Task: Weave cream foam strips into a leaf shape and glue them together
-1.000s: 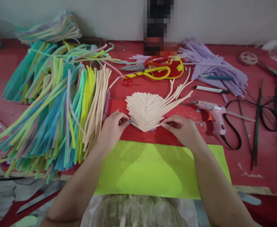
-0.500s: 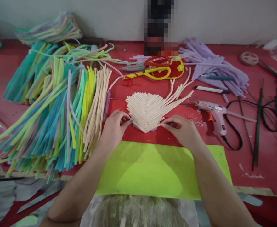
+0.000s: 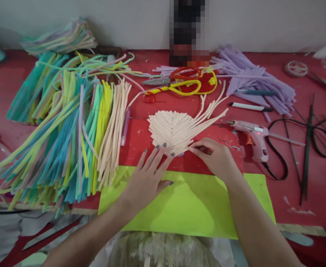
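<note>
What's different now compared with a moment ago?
The left hand released the left edge of the pale leaf-shaped piece and moved right, now spread at its lower edge. The right hand still pinches the lower right edge; the scissors and glue gun lie unmoved.

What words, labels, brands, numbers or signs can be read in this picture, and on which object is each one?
No text can be read anywhere.
Pale leaf-shaped piece: no writing visible.
White pen and pink glue gun: any print is too small or blurred to read.
</note>
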`<move>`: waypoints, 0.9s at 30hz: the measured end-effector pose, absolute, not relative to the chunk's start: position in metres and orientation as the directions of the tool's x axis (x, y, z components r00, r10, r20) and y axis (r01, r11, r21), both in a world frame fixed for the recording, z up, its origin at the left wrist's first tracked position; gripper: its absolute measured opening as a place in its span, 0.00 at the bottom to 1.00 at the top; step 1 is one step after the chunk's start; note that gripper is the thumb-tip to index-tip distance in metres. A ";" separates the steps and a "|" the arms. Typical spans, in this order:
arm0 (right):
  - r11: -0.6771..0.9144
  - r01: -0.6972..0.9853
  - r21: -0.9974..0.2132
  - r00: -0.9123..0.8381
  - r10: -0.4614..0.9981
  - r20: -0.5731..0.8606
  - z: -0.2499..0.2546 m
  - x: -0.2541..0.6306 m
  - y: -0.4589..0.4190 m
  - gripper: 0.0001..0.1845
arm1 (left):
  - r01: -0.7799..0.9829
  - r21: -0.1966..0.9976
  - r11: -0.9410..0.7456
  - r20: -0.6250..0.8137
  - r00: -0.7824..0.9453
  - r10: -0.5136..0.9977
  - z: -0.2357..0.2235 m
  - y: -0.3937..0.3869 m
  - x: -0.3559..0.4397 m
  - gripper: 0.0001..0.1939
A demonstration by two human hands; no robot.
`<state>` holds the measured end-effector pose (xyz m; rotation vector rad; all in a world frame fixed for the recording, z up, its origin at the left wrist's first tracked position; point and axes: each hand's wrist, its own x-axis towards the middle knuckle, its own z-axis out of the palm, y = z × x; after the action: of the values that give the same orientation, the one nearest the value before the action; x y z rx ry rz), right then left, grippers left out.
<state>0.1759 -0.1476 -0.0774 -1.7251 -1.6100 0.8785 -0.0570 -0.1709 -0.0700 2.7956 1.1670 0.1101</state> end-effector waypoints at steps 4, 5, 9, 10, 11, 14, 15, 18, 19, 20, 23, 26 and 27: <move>-0.087 0.581 -0.809 0.045 0.996 -0.075 -0.077 0.176 -0.148 0.07 | 0.711 0.129 -0.691 -0.024 0.699 0.715 -0.075 -0.167 -0.060 0.30; -0.093 0.581 -0.808 0.046 0.996 -0.081 -0.077 0.177 -0.148 0.07 | 0.708 0.132 -0.694 -0.026 0.702 0.711 -0.076 -0.166 -0.060 0.30; -0.107 0.582 -0.806 0.049 0.994 -0.096 -0.078 0.176 -0.148 0.06 | 0.700 0.143 -0.700 -0.028 0.710 0.704 -0.076 -0.165 -0.060 0.30; -0.107 0.581 -0.807 0.051 0.994 -0.095 -0.077 0.176 -0.148 0.05 | 0.699 0.145 -0.700 -0.027 0.710 0.703 -0.077 -0.165 -0.060 0.30; -0.107 0.581 -0.807 0.052 0.994 -0.094 -0.077 0.176 -0.148 0.05 | 0.699 0.148 -0.700 -0.027 0.710 0.704 -0.077 -0.165 -0.061 0.30; -0.099 0.580 -0.808 0.041 0.995 -0.092 -0.076 0.176 -0.149 0.06 | 0.696 0.159 -0.700 -0.027 0.712 0.702 -0.078 -0.164 -0.061 0.29; -0.094 0.579 -0.810 0.035 0.995 -0.090 -0.076 0.176 -0.149 0.06 | 0.695 0.166 -0.699 -0.026 0.712 0.702 -0.078 -0.164 -0.062 0.30; -0.070 0.578 -0.813 0.016 0.997 -0.075 -0.075 0.176 -0.150 0.08 | 0.693 0.184 -0.698 -0.017 0.712 0.702 -0.078 -0.163 -0.062 0.30; -0.065 0.579 -0.813 0.013 0.997 -0.070 -0.075 0.176 -0.149 0.08 | 0.692 0.186 -0.697 -0.013 0.711 0.703 -0.078 -0.164 -0.062 0.30; -0.061 0.581 -0.812 0.012 0.998 -0.067 -0.075 0.176 -0.149 0.09 | 0.690 0.187 -0.699 -0.010 0.713 0.701 -0.078 -0.164 -0.062 0.30; -0.060 0.586 -0.808 0.015 0.998 -0.063 -0.075 0.176 -0.149 0.08 | 0.687 0.183 -0.703 -0.013 0.717 0.697 -0.078 -0.164 -0.062 0.28; -0.066 0.590 -0.805 0.014 0.997 -0.072 -0.074 0.176 -0.149 0.08 | 0.687 0.185 -0.703 -0.016 0.717 0.697 -0.078 -0.164 -0.062 0.28; -0.068 0.590 -0.804 0.016 0.997 -0.073 -0.074 0.176 -0.149 0.08 | 0.687 0.185 -0.702 -0.017 0.717 0.697 -0.078 -0.164 -0.062 0.27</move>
<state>0.1762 -0.1489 -0.0739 -1.7177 -1.6295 0.9032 -0.0619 -0.1637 -0.0778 2.7430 1.1165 0.0805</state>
